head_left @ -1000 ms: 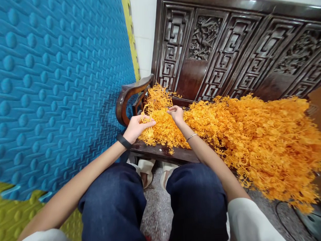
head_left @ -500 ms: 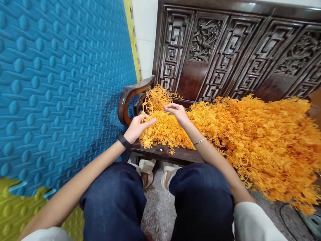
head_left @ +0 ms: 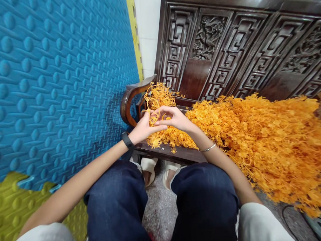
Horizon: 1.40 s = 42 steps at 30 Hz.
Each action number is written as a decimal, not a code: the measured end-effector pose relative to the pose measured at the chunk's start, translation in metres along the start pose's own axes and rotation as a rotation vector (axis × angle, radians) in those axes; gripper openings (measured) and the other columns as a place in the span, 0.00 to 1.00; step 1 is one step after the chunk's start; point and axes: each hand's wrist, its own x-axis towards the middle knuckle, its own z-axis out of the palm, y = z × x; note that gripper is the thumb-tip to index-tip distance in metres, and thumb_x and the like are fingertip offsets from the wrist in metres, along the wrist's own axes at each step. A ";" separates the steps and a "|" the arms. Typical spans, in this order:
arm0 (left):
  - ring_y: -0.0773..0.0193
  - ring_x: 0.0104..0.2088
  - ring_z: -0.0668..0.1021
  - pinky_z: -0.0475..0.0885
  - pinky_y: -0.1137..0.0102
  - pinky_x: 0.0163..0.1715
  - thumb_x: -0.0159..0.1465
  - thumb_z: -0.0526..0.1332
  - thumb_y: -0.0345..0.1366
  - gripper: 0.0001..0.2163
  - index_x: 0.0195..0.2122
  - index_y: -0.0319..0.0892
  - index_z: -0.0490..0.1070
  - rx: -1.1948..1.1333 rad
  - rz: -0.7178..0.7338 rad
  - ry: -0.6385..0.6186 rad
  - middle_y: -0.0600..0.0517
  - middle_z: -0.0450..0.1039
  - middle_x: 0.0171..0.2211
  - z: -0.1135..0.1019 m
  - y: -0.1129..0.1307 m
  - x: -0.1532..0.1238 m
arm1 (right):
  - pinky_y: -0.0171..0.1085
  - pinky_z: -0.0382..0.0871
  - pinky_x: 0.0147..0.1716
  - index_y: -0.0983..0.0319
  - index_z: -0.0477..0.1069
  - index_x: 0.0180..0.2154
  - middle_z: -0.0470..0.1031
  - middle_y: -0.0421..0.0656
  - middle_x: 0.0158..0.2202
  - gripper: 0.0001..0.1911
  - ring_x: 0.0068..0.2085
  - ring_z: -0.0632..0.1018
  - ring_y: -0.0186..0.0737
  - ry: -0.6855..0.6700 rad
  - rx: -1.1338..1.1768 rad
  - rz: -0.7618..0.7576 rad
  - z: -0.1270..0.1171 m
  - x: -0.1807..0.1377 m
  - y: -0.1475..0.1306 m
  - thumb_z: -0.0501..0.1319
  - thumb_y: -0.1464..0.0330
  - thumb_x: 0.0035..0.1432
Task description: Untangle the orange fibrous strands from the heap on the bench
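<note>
An orange curly, branching piece [head_left: 150, 101], which looks like soft plastic, stands up from the fingers of my left hand [head_left: 142, 130]. My left thumb stretches to the right below it. My right hand [head_left: 174, 118] is curled in from the right, its thumb and fingertips at the lower side of the same piece. The fingertips of both hands partly cover each other and the spot they grip. Just below and behind them lies a heap of similar orange pieces [head_left: 178, 135] on the dark wooden bench seat [head_left: 177, 155].
A larger orange heap [head_left: 271, 141] spreads along the right and over the bench's front edge. The carved backrest [head_left: 193, 79] rises behind, with a curved armrest [head_left: 127, 104] at left. A blue foam mat [head_left: 56, 85] fills the left side. A dark cable [head_left: 285, 218] lies at lower right.
My right hand has come down and left to meet my left hand at the curly piece. The piece now stands higher and clearer above my left fingers. The view has shifted slightly.
</note>
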 end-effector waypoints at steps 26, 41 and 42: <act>0.72 0.17 0.62 0.57 0.73 0.18 0.49 0.66 0.47 0.15 0.18 0.40 0.69 -0.023 -0.140 0.147 0.56 0.62 0.16 -0.009 0.009 0.000 | 0.33 0.62 0.27 0.64 0.74 0.23 0.71 0.38 0.21 0.09 0.24 0.68 0.30 0.271 0.351 0.293 0.011 0.002 0.020 0.69 0.65 0.40; 0.69 0.23 0.67 0.62 0.72 0.23 0.52 0.61 0.38 0.07 0.24 0.40 0.70 -0.105 -0.198 0.214 0.54 0.66 0.22 -0.017 0.004 -0.001 | 0.33 0.64 0.27 0.63 0.72 0.27 0.71 0.37 0.23 0.14 0.25 0.70 0.30 0.767 0.215 0.473 -0.054 -0.028 0.100 0.68 0.67 0.33; 0.68 0.24 0.68 0.64 0.72 0.25 0.53 0.60 0.38 0.07 0.24 0.39 0.70 -0.108 -0.191 0.206 0.54 0.67 0.23 -0.016 0.004 0.000 | 0.33 0.65 0.28 0.62 0.70 0.26 0.71 0.37 0.23 0.14 0.25 0.71 0.31 0.779 0.204 0.469 -0.053 -0.028 0.103 0.69 0.66 0.32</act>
